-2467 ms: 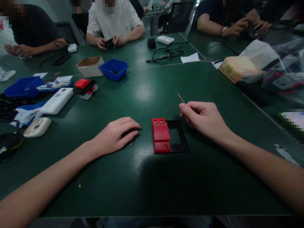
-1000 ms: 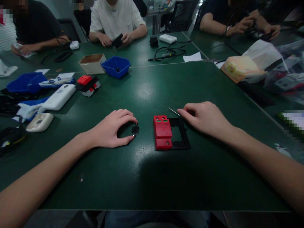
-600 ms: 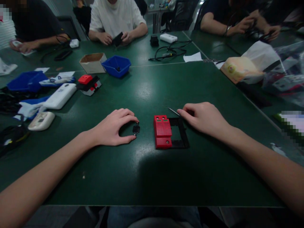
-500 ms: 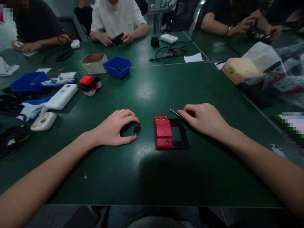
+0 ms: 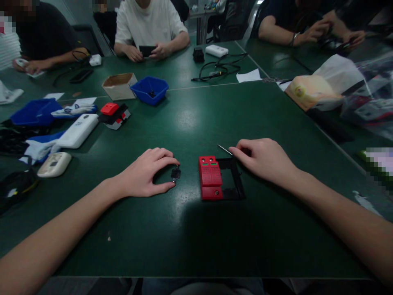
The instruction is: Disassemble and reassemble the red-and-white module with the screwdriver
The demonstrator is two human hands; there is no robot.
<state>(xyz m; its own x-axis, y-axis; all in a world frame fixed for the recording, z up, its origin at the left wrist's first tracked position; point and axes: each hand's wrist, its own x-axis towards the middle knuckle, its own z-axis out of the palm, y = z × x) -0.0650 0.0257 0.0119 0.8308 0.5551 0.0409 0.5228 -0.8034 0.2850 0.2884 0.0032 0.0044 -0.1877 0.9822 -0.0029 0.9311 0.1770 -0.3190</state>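
1. A black clip [image 5: 176, 173] spans thumb and forefinger of the left hand [image 5: 150, 173], apparently pinched end to end, its long axis running away from the person.
2. Right of it, apart, a red block [image 5: 210, 178] sits against a black frame [image 5: 238, 182].
3. The right hand [image 5: 259, 157], nearer the frame, grips a thin tool [image 5: 225, 150].
4. Co-workers [image 5: 147, 22] line the green worktop [image 5: 190, 123].

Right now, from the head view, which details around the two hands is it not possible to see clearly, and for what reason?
In the head view:
Thin metal tool: its rear end is hidden by the right hand.
Red module: its printed text is too small to read.
Small black part, held by the left hand: too small for fine detail.
Right forearm: cut off by the right edge.
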